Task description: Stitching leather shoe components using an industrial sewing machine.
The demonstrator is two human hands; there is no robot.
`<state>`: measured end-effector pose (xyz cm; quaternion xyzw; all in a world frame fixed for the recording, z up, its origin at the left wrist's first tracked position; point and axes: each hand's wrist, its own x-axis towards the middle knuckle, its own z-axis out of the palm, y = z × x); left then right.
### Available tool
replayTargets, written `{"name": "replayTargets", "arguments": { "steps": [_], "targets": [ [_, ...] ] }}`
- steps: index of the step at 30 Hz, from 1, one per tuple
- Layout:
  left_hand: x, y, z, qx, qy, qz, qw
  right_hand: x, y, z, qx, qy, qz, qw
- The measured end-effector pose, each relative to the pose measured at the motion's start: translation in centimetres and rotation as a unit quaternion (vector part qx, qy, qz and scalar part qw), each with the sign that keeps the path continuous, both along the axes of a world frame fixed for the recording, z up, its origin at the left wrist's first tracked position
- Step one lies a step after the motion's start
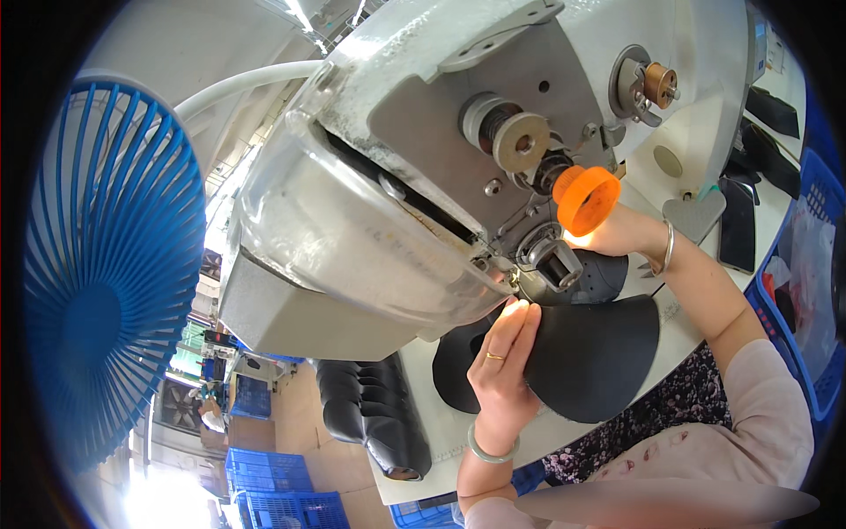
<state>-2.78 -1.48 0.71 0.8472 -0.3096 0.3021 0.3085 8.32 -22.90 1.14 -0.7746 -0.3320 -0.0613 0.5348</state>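
A large sewing machine (326,238) with a pale, worn head fills the middle of the view. Under its needle area lies a curved black leather-like piece (599,361), its wide rounded flap hanging over the bed toward me. My left hand (504,379), with a ring and a bangle, pinches that piece at its edge close to the presser foot. Behind the orange knob (589,201) my right hand (627,236) reaches in from the right, and its fingers are mostly hidden. Beneath it is another dark part (608,275) with small holes.
At the left stands a blue fan (115,282). A row of stacked black padded pieces (366,406) lies on the left of the white table (441,441). More black pieces (738,225) rest at the right, beside a blue basket (824,370) holding plastic bags. Blue crates (269,472) sit on the floor.
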Motion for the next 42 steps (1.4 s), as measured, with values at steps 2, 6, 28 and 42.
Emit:
{"name": "replayTargets", "arguments": {
  "steps": [2, 6, 28, 42],
  "targets": [
    [0.1, -0.3, 0.0, 0.035, -0.050, 0.014, 0.998, -0.1, 0.1, -0.1, 0.008, -0.011, -0.004, 1.000],
    [-0.2, -0.5, 0.2, 0.072, -0.059, 0.036, 0.995, 0.0, 0.4, -0.5, 0.018, -0.031, -0.017, 0.999],
    [0.3, -0.8, 0.7, 0.016, -0.037, 0.040, 0.998, -0.9, 0.7, -0.2, 0.046, -0.034, -0.077, 0.995],
    [0.2, 0.0, 0.0, 0.006, -0.031, 0.011, 0.999, -0.9, 0.8, -0.2, 0.050, -0.020, -0.084, 0.995]
  ]
}}
